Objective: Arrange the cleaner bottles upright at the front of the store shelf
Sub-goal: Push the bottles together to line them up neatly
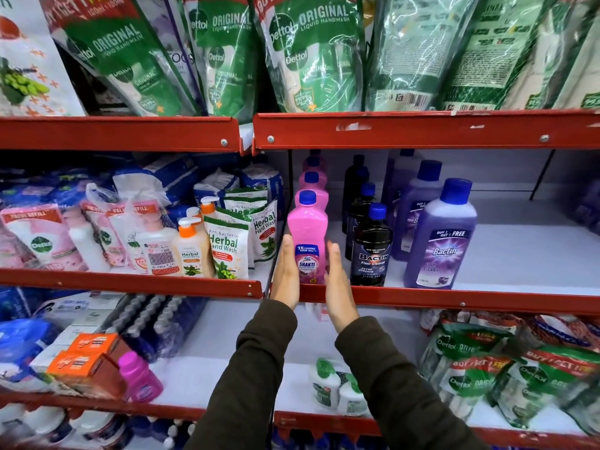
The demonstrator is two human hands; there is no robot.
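Pink Shakti cleaner bottle (308, 237) upright at the front edge of the red store shelf (454, 298).
Left hand (287, 276) and right hand (337, 285) flank it, palms flat and fingers straight; the left touches its side, the right sits just beside. Black Bactin bottle (370, 251) and purple Bactin bottle (443, 238) stand alongside.

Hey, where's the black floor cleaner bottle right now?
In the head view, the black bottle stands upright at the front of the middle shelf, between the pink bottle and the purple bottle.

Glossy plastic pink bottle (307, 235), chipped painted-metal shelf (422, 129).
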